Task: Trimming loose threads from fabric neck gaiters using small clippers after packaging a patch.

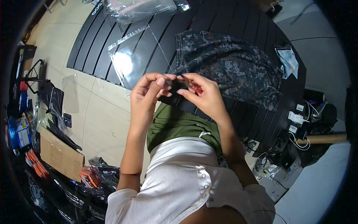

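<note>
A dark camouflage-print garment [235, 69] lies spread on the black slatted table [220, 16]. At its near left corner, the thumb and fingers of my left hand [149, 89] are closed in a pinch on the dark fabric edge. My right hand [205, 93] faces it, its index fingertip close by at the same edge. A small red object [198, 89] shows inside my curled right fingers; its kind is mostly hidden. Left of the garment lies a clear plastic bag [130, 52], flat and shining with glare.
More clear plastic packaging [140, 9] lies at the table's far side. A small blue and white packet [287, 61] rests near the right edge. White plugs and cables [297, 117] sit beyond it. At lower left are a cardboard piece [61, 155] and bagged goods [91, 177].
</note>
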`<control>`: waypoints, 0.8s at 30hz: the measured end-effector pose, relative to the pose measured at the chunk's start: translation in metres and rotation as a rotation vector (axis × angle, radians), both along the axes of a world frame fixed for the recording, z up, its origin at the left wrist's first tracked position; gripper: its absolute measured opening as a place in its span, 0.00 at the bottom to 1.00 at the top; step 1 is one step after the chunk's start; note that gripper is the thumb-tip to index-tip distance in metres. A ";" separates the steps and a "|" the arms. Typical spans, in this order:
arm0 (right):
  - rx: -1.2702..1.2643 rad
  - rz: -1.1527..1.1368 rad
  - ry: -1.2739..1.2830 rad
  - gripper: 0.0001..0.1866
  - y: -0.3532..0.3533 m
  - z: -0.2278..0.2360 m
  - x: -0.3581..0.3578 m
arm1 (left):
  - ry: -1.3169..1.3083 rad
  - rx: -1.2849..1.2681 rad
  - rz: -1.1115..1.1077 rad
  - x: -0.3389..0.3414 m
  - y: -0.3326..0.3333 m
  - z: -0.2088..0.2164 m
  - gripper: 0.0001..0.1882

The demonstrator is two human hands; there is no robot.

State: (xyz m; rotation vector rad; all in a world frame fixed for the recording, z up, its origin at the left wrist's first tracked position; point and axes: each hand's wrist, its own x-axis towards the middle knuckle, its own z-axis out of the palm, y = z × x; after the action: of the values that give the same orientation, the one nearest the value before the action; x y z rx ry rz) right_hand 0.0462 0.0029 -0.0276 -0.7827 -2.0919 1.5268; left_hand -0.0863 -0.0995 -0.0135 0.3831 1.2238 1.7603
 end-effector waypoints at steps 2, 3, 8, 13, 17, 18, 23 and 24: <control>0.072 0.004 0.015 0.13 0.002 -0.007 -0.003 | -0.112 0.035 -0.024 -0.003 -0.001 0.001 0.08; 0.145 0.004 0.029 0.13 0.003 -0.010 -0.004 | -0.112 0.034 -0.022 -0.003 -0.001 0.000 0.08; -0.035 -0.152 0.015 0.13 0.007 -0.001 0.006 | 0.203 -0.075 0.099 -0.002 -0.004 -0.003 0.06; 0.147 -0.166 -0.177 0.11 -0.004 0.018 0.019 | 0.364 -0.072 0.107 0.002 -0.010 -0.005 0.05; 0.322 -0.050 -0.382 0.14 -0.017 0.016 0.028 | 0.427 -0.051 0.127 0.011 -0.010 -0.006 0.05; 0.384 -0.076 -0.344 0.15 -0.021 0.013 0.029 | 0.441 -0.039 0.132 0.014 -0.010 -0.005 0.04; 0.428 -0.134 -0.317 0.14 -0.032 0.012 0.020 | 0.514 -0.029 0.142 0.024 -0.014 -0.004 0.03; 0.446 -0.126 -0.310 0.13 -0.033 0.010 0.018 | 0.597 -0.016 0.131 0.025 -0.015 -0.005 0.03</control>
State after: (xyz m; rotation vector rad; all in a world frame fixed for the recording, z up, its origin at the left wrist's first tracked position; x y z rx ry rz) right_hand 0.0646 -0.0301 -0.0178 -0.9994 -2.4256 0.8627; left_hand -0.0618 -0.1145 -0.0186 0.8803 1.7056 1.8050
